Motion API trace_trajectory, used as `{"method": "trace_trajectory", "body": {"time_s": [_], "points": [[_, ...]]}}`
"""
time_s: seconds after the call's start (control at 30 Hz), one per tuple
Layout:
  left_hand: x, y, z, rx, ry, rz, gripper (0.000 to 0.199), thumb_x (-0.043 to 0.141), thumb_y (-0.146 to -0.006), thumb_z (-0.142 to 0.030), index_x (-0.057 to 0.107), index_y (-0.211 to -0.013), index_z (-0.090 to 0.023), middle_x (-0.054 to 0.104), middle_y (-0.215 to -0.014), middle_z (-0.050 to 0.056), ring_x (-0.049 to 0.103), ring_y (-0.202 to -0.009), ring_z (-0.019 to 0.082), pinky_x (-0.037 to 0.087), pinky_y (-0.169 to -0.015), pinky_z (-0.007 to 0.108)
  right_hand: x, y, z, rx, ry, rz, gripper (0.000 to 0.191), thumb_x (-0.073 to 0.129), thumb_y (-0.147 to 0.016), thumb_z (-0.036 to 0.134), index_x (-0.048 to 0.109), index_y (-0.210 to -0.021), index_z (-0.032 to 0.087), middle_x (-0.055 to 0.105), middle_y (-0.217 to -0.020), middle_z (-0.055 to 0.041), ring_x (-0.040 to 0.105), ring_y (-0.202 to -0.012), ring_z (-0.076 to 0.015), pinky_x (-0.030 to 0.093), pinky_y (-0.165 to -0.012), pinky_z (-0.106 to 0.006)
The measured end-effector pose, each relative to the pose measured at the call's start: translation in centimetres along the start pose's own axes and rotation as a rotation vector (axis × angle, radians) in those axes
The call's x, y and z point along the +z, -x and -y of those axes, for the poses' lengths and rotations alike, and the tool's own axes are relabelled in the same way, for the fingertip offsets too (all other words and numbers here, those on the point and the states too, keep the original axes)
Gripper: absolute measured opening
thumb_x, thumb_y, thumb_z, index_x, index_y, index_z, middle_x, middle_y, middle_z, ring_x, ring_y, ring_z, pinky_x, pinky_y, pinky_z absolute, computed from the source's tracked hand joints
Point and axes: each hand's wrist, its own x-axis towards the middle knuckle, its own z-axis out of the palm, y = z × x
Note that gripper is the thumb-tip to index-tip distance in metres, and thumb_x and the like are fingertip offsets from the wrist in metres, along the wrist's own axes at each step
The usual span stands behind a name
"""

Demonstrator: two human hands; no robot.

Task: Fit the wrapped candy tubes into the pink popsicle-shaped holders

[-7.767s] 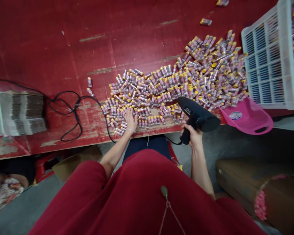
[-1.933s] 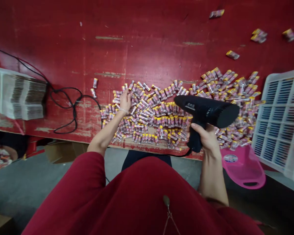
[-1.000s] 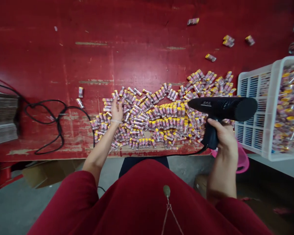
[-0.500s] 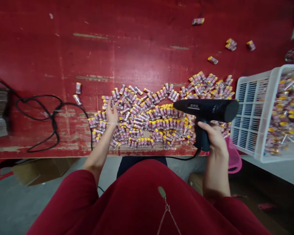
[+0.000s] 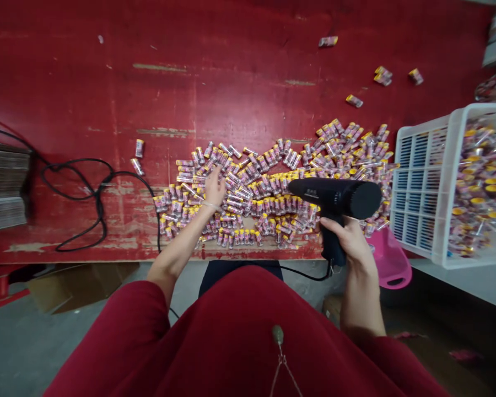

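Near the tubes (image 5: 281,207), right hand (image 5: 353,240) grips blower (image 5: 314,190) by handle (image 5: 333,248), proper hold, likely rigid; left hand (image 5: 215,187) half-open, grasp unclear

No txt legible anywhere. Hair dryer (image 5: 334,197) in R hand (image 5: 352,238): short row of pale characters (image 5: 312,193) on barrel side, fwd of the fingers, too small/blurred to read. Tubes (image 5: 281,206) around L hand (image 5: 215,188) & btwn both hands: pinkish printed labels, wording too tiny to make out. Ditto 2 loose tubes (image 5: 139,148) out left of L hand. Pink scoop (image 5: 392,260) just right of R wrist: bit of pale sticker, mostly hidden, wording unreadable.
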Motion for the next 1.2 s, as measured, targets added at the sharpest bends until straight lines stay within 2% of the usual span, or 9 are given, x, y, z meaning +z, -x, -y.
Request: {"method": "trace_trajectory", "body": {"time_s": [0.17,0.27,0.37,0.43,0.53,0.63,0.77,0.93,1.2], "points": [[7.7,-2.5,-7.6,0.399,-0.119,0.425,0.054,0.033,-0.102,-0.035,0.044,-0.153,-0.020,0.038,-0.162,0.012,0.024,-0.155,0.025,0.010,-0.128,0.050,-1.7,1.7,-0.7,-0.020,-0.109,-0.200,0.044,0.088,-0.060,0.050,0.064,-0.081,0.020,0.066,-0.062,-0.0018,0.059,-0.043,-0.0186,0.051,-0.038,-0.031],[11.1,-4.4,-10.0,0.459,-0.089,0.428,0.057,0.027,-0.103,-0.034,0.033,-0.159,-0.020,0.029,-0.167,0.012,0.018,-0.157,0.022,0.008,-0.128,0.049,-2.4,2.6,-1.7,0.005,-0.137,-0.232,0.039,0.085,-0.065,0.050,0.064,-0.077,0.020,0.067,-0.064,-0.0033,0.059,-0.043,-0.0186,0.052,-0.038,-0.031],[12.3,-5.6,-10.3,0.391,-0.089,0.321,0.060,0.024,-0.105,-0.036,0.022,-0.162,-0.019,0.024,-0.168,0.014,0.014,-0.158,0.021,0.009,-0.127,0.050,-2.7,3.0,-3.1,0.032,-0.178,-0.233,0.039,0.085,-0.065,0.051,0.065,-0.079,0.021,0.067,-0.064,-0.0028,0.059,-0.042,-0.0184,0.051,-0.036,-0.030],[12.3,-5.6,-9.9,0.446,-0.133,0.342,0.059,0.028,-0.105,-0.036,0.026,-0.162,-0.020,0.025,-0.168,0.014,0.014,-0.158,0.023,0.009,-0.127,0.052,-2.5,3.1,-3.9,0.042,-0.228,-0.188,0.041,0.087,-0.063,0.050,0.066,-0.083,0.021,0.068,-0.066,-0.0028,0.059,-0.042,-0.0179,0.051,-0.036,-0.030],[11.7,-5.1,-9.2,0.689,-0.198,0.562,0.053,0.040,-0.102,-0.037,0.043,-0.155,-0.028,0.034,-0.165,0.009,0.022,-0.156,0.028,0.010,-0.127,0.056,-1.8,3.2,-4.5,0.050,-0.285,-0.130,0.041,0.087,-0.062,0.048,0.068,-0.086,0.021,0.070,-0.069,-0.0034,0.058,-0.042,-0.0178,0.050,-0.037,-0.031],[11.7,-5.5,-8.5,0.807,-0.232,0.701,0.046,0.048,-0.100,-0.037,0.054,-0.146,-0.038,0.039,-0.163,0.004,0.031,-0.152,0.030,0.013,-0.125,0.059,-1.1,3.3,-4.6,0.035,-0.308,-0.215,0.038,0.086,-0.063,0.050,0.066,-0.078,0.021,0.069,-0.067,-0.0038,0.058,-0.042,-0.0175,0.049,-0.036,-0.031],[12.2,-7.5,-8.1,0.639,-0.281,0.658,0.049,0.042,-0.102,-0.038,0.049,-0.151,-0.036,0.033,-0.166,0.005,0.028,-0.153,0.030,0.012,-0.125,0.059,-0.4,3.3,-5.0,0.018,-0.308,-0.288,0.038,0.084,-0.065,0.053,0.066,-0.077,0.021,0.068,-0.066,-0.0032,0.058,-0.043,-0.0173,0.050,-0.039,-0.032],[11.8,-9.9,-7.6,0.434,-0.291,0.622,0.056,0.035,-0.103,-0.042,0.040,-0.157,-0.028,0.031,-0.167,0.005,0.017,-0.157,0.033,0.005,-0.125,0.062,1.8,1.6,-5.5,-0.008,-0.310,-0.155,0.039,0.084,-0.065,0.051,0.063,-0.081,0.022,0.067,-0.065,-0.0019,0.058,-0.043,-0.0180,0.050,-0.038,-0.032],[5.5,-8.5,-2.8,0.088,-0.098,0.284,0.071,0.024,-0.102,-0.061,0.037,-0.158,-0.018,0.035,-0.164,0.013,0.023,-0.155,0.030,0.012,-0.127,0.056,6.1,-2.9,-5.5,-0.065,-0.342,-0.042,0.038,0.082,-0.066,0.055,0.063,-0.071,0.022,0.065,-0.059,-0.0018,0.057,-0.043,-0.0173,0.049,-0.037,-0.031]]}}
